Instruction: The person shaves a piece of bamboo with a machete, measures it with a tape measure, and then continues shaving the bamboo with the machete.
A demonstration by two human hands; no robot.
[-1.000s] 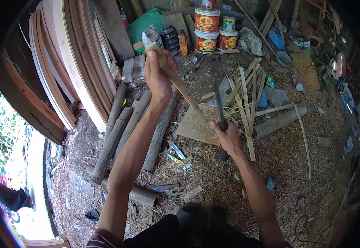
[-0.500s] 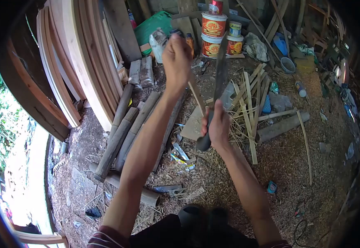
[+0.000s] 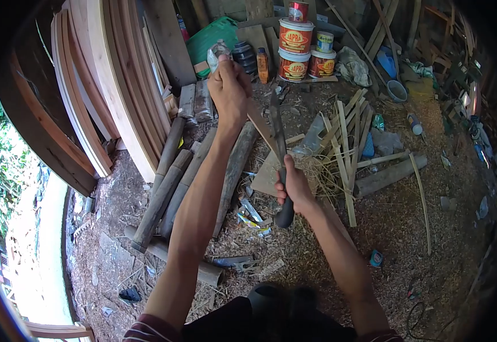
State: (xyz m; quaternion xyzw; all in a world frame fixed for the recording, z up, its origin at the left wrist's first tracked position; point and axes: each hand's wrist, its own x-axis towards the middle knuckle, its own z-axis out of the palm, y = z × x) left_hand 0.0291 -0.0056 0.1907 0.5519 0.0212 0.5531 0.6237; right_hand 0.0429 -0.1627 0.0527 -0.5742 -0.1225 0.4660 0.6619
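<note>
Raised at the upper middle, my left hand (image 3: pixel 229 90) is closed round the top of a thin bamboo strip (image 3: pixel 261 126). The strip slants down to the right, its lower part meeting the machete's blade in this view. My right hand (image 3: pixel 297 189), lower and to the right, is wrapped round the black handle of a machete (image 3: pixel 278 128), whose dark blade points up. Below the blade, a flat board (image 3: pixel 265 175) lies on the ground, partly hidden by my right hand. A pile of split bamboo strips (image 3: pixel 342 142) lies right of it among thin shavings.
Several bamboo poles (image 3: pixel 171 194) lie on the left, near curved planks (image 3: pixel 117 85) leaning upright. Paint buckets (image 3: pixel 295 39) are stacked at the back beside an orange bottle (image 3: pixel 262 65). Another thick bamboo piece (image 3: pixel 391 175) lies at right. Shavings and litter cover the ground.
The machete and my right hand have moved down and slightly left, bringing the blade closer to the strip. My left hand has shifted left and a little lower, still gripping the strip.
</note>
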